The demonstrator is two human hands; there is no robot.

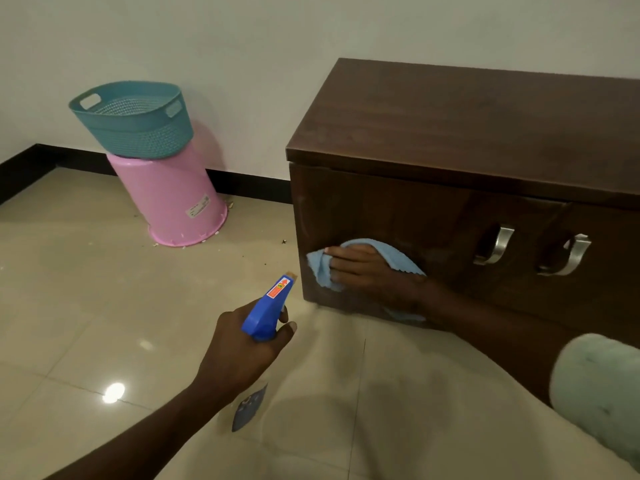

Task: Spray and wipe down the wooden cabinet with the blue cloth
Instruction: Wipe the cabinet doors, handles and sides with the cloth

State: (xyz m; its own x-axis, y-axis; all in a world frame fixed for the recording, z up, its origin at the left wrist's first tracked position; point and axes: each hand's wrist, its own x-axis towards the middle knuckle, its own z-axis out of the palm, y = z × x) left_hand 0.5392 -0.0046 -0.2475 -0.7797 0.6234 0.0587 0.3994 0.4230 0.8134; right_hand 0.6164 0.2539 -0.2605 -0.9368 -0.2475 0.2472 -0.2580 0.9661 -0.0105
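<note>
Two bare hands are working at the dark brown wooden cabinet, which is standing on the glossy beige tiled floor against the pale wall. The right hand is gripping the light blue cloth, fingers curled into its bunched folds, and is pressing it against the cabinet's front panel, low down and close to the cabinet's left edge. The left hand is clasping the blue plastic spray bottle around its neck, thumb wrapping one side, and is holding it in the air in front of the cabinet's lower left corner, apart from the wood, with the nozzle pointing up and toward that corner. Both curved silver metal handles are sitting on the cabinet front, to the right of the cloth. Left of the cabinet, well apart from it, an upturned pink plastic bucket is leaning near the wall, carrying a teal woven-pattern plastic basket on top. A pale green sleeve is showing in front of the cabinet's right part, and beige fabric is spreading below the cabinet front.
</note>
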